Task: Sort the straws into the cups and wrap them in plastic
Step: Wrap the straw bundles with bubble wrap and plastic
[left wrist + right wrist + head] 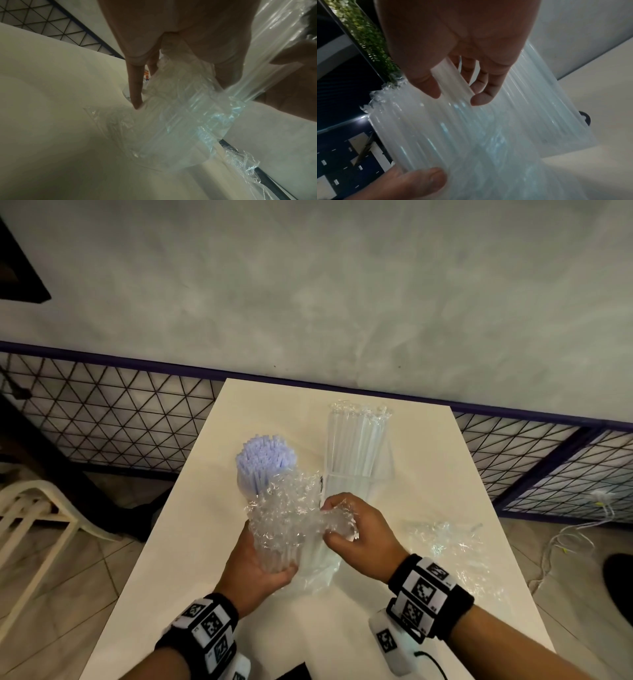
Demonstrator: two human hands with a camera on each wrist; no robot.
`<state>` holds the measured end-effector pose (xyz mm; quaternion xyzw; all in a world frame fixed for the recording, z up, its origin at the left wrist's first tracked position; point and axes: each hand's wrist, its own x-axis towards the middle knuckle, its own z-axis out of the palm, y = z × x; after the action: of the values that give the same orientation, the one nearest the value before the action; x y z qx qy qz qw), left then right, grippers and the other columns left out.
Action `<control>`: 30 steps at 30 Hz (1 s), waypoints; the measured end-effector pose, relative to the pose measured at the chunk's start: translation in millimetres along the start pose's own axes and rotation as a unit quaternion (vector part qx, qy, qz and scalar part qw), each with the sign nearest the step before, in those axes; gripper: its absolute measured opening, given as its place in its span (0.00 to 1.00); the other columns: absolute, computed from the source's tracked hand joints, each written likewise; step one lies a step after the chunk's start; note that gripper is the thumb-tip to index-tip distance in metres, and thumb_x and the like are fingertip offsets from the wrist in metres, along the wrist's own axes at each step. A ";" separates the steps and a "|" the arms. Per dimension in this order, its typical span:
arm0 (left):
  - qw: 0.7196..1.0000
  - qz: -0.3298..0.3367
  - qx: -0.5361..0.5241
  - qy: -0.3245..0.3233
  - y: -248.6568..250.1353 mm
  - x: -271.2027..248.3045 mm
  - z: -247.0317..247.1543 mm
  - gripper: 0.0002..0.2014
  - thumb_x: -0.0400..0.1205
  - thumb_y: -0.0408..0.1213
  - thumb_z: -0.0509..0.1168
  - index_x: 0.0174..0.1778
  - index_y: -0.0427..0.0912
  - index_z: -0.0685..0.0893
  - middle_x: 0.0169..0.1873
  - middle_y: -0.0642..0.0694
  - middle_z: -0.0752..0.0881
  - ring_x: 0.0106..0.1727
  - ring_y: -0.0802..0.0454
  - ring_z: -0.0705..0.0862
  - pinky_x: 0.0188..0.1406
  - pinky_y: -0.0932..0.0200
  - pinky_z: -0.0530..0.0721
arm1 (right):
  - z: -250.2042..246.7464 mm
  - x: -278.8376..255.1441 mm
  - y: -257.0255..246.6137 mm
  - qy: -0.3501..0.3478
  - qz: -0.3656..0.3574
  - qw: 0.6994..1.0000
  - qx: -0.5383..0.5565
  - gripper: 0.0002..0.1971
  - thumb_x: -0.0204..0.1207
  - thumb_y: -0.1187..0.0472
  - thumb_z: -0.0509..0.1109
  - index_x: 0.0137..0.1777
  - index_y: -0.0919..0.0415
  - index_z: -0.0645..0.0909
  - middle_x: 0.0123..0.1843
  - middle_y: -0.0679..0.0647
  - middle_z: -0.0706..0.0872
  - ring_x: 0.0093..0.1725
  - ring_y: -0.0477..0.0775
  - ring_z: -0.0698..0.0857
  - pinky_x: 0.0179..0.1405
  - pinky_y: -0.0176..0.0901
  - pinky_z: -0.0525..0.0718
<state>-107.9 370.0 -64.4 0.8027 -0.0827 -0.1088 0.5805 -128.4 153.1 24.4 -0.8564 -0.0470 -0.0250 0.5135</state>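
My left hand grips the lower end of a tilted bundle of clear straws covered in crinkled plastic wrap, above the white table. My right hand pinches a bunched edge of that wrap beside the bundle's top. In the right wrist view the right hand's fingers nip the film over the clear straws, and the left thumb presses below. Behind stand a cup of lavender straws and a tall wrapped cup of clear straws.
A loose sheet of plastic wrap lies on the table to the right. A clear bag lies under the held bundle. A wire mesh fence runs behind the table, and a pale chair stands at the left.
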 end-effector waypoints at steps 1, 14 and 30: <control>1.000 -0.002 -0.001 -0.001 -0.3 -0.1 0.3 0.42 0.61 0.47 0.83 0.71 0.53 0.74 0.61 0.55 0.86 0.64 0.56 0.85 0.69 0.43 0.81 | -2.0 2.2 -0.7 -0.002 -0.006 1.000 -0.017 0.14 0.67 0.59 0.74 0.52 0.49 0.80 0.47 0.41 0.85 0.44 0.39 0.83 0.42 0.27 0.75; 1.000 0.009 0.001 0.012 3.7 -1.7 1.5 0.43 0.58 0.50 0.81 0.70 0.54 0.73 0.60 0.59 0.85 0.63 0.63 0.84 0.66 0.57 0.80 | -3.3 8.6 6.3 -0.017 0.047 0.998 -0.045 0.14 0.65 0.61 0.82 0.51 0.53 0.87 0.48 0.46 0.90 0.48 0.43 0.87 0.47 0.31 0.81; 1.000 0.016 0.020 0.003 -2.3 0.3 0.4 0.44 0.59 0.52 0.81 0.72 0.52 0.73 0.61 0.59 0.85 0.64 0.63 0.83 0.68 0.58 0.79 | -28.3 20.9 -28.3 0.058 0.007 0.998 0.035 0.12 0.63 0.59 0.87 0.35 0.50 0.85 0.32 0.40 0.88 0.35 0.40 0.86 0.40 0.31 0.81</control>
<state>-107.7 370.3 -66.7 0.8131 -0.0960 -0.0953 0.5662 -110.5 142.5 64.5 -0.8351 -0.0121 -0.0694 0.5456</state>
